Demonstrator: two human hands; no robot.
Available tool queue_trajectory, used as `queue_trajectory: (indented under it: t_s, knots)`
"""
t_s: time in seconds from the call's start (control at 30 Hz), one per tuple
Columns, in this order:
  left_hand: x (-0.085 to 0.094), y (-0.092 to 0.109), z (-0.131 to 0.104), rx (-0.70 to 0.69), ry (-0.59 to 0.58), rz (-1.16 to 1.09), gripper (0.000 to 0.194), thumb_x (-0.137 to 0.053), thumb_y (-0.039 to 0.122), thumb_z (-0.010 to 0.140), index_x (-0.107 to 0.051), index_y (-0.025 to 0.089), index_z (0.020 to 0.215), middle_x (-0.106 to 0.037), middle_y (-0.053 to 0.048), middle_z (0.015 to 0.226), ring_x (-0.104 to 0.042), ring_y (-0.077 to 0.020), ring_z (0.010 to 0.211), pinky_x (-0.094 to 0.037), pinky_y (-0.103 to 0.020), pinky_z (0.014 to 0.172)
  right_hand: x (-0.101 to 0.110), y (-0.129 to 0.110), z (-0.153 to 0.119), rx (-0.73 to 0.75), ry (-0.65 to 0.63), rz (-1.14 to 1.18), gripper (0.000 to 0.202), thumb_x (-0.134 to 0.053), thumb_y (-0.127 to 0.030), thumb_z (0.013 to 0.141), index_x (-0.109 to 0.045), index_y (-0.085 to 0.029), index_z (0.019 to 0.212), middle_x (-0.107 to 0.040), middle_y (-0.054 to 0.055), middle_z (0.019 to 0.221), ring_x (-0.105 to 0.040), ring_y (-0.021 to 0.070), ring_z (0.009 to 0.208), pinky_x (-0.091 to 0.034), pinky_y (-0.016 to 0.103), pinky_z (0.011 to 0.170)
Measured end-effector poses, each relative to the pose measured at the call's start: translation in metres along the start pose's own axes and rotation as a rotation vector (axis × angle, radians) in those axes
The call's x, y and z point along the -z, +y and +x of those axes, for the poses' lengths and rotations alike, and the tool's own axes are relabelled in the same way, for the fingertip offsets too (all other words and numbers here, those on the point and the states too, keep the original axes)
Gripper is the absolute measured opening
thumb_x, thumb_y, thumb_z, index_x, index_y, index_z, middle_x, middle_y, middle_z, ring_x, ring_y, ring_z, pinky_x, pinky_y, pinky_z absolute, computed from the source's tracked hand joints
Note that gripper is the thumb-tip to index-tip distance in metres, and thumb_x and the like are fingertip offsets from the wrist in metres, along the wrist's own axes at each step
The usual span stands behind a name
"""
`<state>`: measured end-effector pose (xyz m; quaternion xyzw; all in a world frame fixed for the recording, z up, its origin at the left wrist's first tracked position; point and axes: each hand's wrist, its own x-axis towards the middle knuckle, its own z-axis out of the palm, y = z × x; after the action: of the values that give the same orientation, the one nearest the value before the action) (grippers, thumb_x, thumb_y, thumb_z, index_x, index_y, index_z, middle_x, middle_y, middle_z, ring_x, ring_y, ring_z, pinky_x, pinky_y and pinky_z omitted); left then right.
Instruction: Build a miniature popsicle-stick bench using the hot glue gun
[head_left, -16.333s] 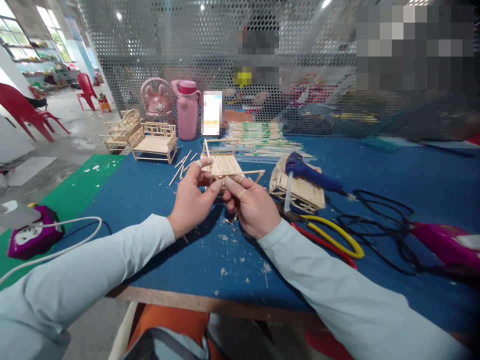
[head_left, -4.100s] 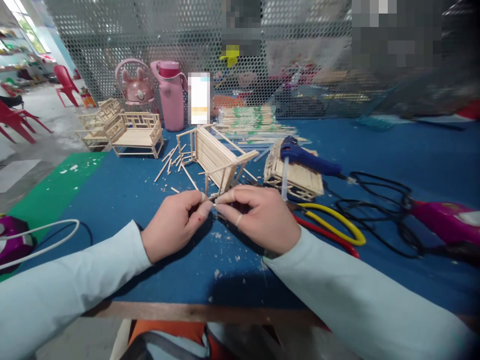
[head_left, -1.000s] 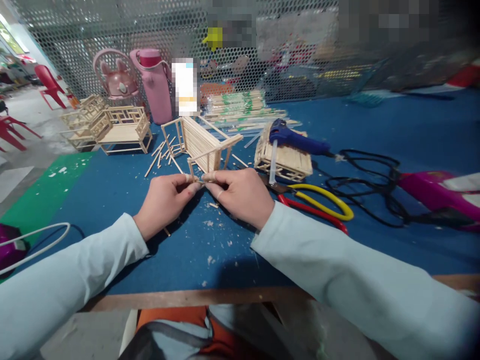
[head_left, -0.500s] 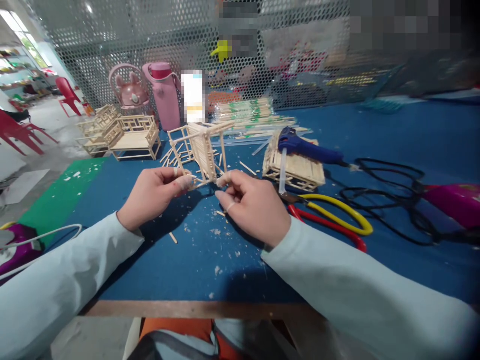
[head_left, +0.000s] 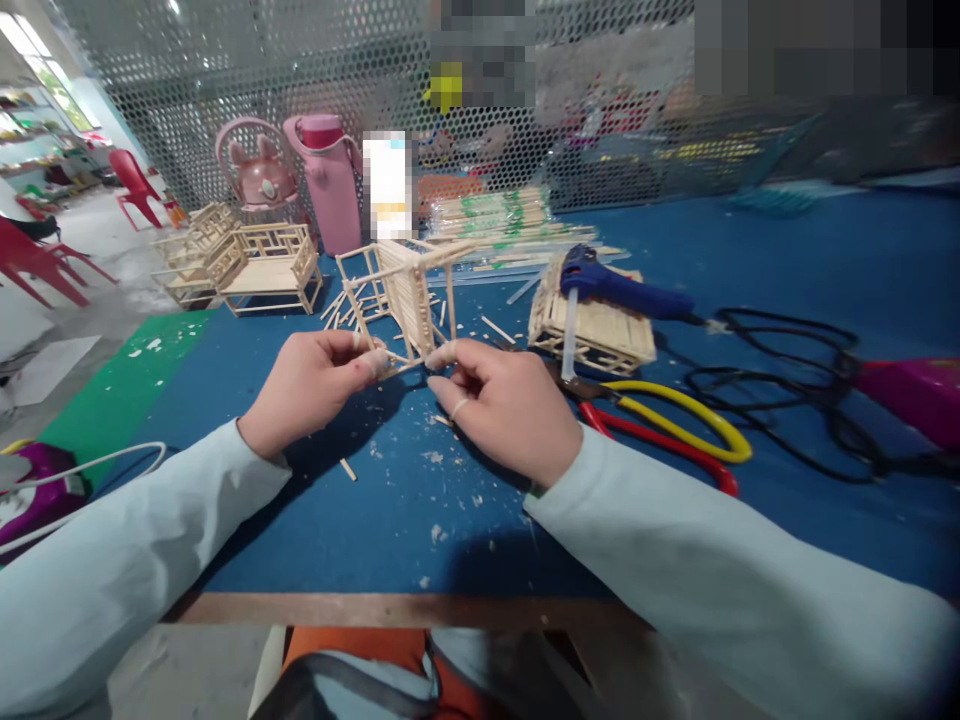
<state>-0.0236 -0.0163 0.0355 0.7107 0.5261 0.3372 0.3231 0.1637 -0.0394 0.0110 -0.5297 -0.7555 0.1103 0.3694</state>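
Observation:
A small wooden stick frame (head_left: 405, 295), like a miniature piece of furniture, stands tilted on the blue table in front of me. My left hand (head_left: 319, 385) pinches its lower left corner between thumb and fingers. At its lower right end, the bent fingers of my right hand (head_left: 502, 400) press close against the frame; whether a small piece sits between them is hidden. Pale wraps cover some of my fingertips. Loose cut sticks (head_left: 341, 308) lie behind my left hand, and one short stick (head_left: 348, 469) lies nearer to me.
A blue glue gun (head_left: 630, 288) rests on a slatted stick piece (head_left: 592, 325) at the right. Beside it lie cutters with yellow and red handles (head_left: 675, 415) and black cables (head_left: 795, 390). Finished miniature benches (head_left: 270, 270), a pink bottle (head_left: 334, 190) and bundled sticks (head_left: 491, 215) stand behind.
The view has shifted slightly. Both hands keep nearly the same place at the frame, with only a slight movement of the right fingers.

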Motion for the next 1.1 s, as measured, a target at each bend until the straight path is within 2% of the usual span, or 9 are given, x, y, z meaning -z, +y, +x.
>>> queue_trajectory:
  t_s: [0.4,0.5,0.6,0.67,0.8,0.9,1.03,1.07,1.1]
  knots:
    - [-0.002,-0.002,0.0,-0.02,-0.01,0.034,0.028,-0.061,0.038,0.076,-0.066,0.012,0.067,-0.057,0.001,0.057,-0.045,-0.0091,0.052,-0.034,-0.021,0.052,0.0,0.0,0.0,-0.001,-0.025,-0.021,0.013,-0.057,-0.018,0.076,-0.068,-0.019,0.083,-0.056,-0.004,0.055,-0.048,0.0095,0.05,-0.035,0.023,0.056]
    - [-0.003,-0.002,0.0,-0.028,-0.012,0.038,0.029,-0.061,0.039,0.076,-0.067,0.012,0.068,-0.058,0.001,0.056,-0.045,-0.0096,0.052,-0.034,-0.021,0.051,0.003,-0.003,-0.002,0.058,-0.017,0.037,0.014,-0.057,-0.019,0.077,-0.068,-0.019,0.085,-0.055,-0.005,0.054,-0.049,0.0092,0.05,-0.037,0.022,0.056]
    - [-0.005,-0.004,-0.001,-0.035,-0.02,0.047,0.029,-0.061,0.039,0.076,-0.07,0.012,0.072,-0.06,0.001,0.058,-0.047,-0.0098,0.053,-0.034,-0.021,0.051,0.005,-0.006,-0.003,0.14,0.053,0.117,0.016,-0.057,-0.024,0.08,-0.068,-0.019,0.09,-0.057,-0.004,0.057,-0.051,0.0093,0.053,-0.039,0.021,0.058]
    - [-0.007,-0.006,-0.001,-0.04,-0.035,0.045,0.03,-0.061,0.039,0.077,-0.071,0.012,0.076,-0.062,0.001,0.06,-0.048,-0.0098,0.053,-0.035,-0.021,0.052,0.003,-0.008,-0.002,0.138,0.086,0.094,0.018,-0.056,-0.024,0.081,-0.069,-0.019,0.092,-0.061,-0.003,0.06,-0.052,0.0098,0.055,-0.04,0.022,0.059]
    - [-0.012,-0.007,-0.004,-0.064,-0.077,0.066,0.031,-0.06,0.04,0.079,-0.072,0.012,0.078,-0.065,0.0,0.063,-0.051,-0.0108,0.055,-0.038,-0.022,0.054,-0.002,-0.009,0.001,0.106,0.03,-0.025,0.022,-0.055,-0.02,0.08,-0.07,-0.019,0.097,-0.066,-0.001,0.065,-0.055,0.0112,0.056,-0.041,0.023,0.061]
    - [-0.015,-0.01,-0.005,-0.099,-0.089,0.124,0.03,-0.058,0.038,0.081,-0.073,0.012,0.084,-0.07,-0.002,0.069,-0.057,-0.0135,0.062,-0.041,-0.023,0.059,0.013,-0.014,-0.004,0.156,0.111,-0.053,0.02,-0.055,-0.023,0.082,-0.07,-0.02,0.096,-0.067,0.0,0.067,-0.057,0.0117,0.058,-0.043,0.024,0.062]
    - [-0.019,-0.017,-0.005,-0.128,-0.092,0.131,0.024,-0.057,0.032,0.081,-0.073,0.013,0.085,-0.074,-0.004,0.079,-0.063,-0.0156,0.071,-0.045,-0.024,0.067,0.055,-0.019,-0.013,0.132,0.342,-0.144,0.016,-0.056,-0.026,0.084,-0.068,-0.022,0.093,-0.068,0.002,0.07,-0.057,0.0123,0.056,-0.044,0.025,0.058]
    - [-0.019,-0.018,-0.004,-0.127,-0.094,0.116,0.023,-0.058,0.03,0.081,-0.073,0.013,0.085,-0.074,-0.005,0.082,-0.063,-0.0155,0.073,-0.046,-0.024,0.068,0.062,-0.02,-0.014,0.117,0.342,-0.161,0.014,-0.058,-0.026,0.083,-0.068,-0.021,0.091,-0.068,0.002,0.07,-0.058,0.0129,0.056,-0.044,0.026,0.058]
    - [-0.02,-0.019,-0.004,-0.123,-0.098,0.099,0.022,-0.058,0.029,0.081,-0.073,0.013,0.086,-0.074,-0.005,0.084,-0.064,-0.0154,0.074,-0.046,-0.024,0.069,0.065,-0.02,-0.014,0.124,0.279,-0.178,0.011,-0.06,-0.026,0.081,-0.068,-0.022,0.087,-0.069,0.002,0.069,-0.059,0.0135,0.057,-0.044,0.026,0.057]
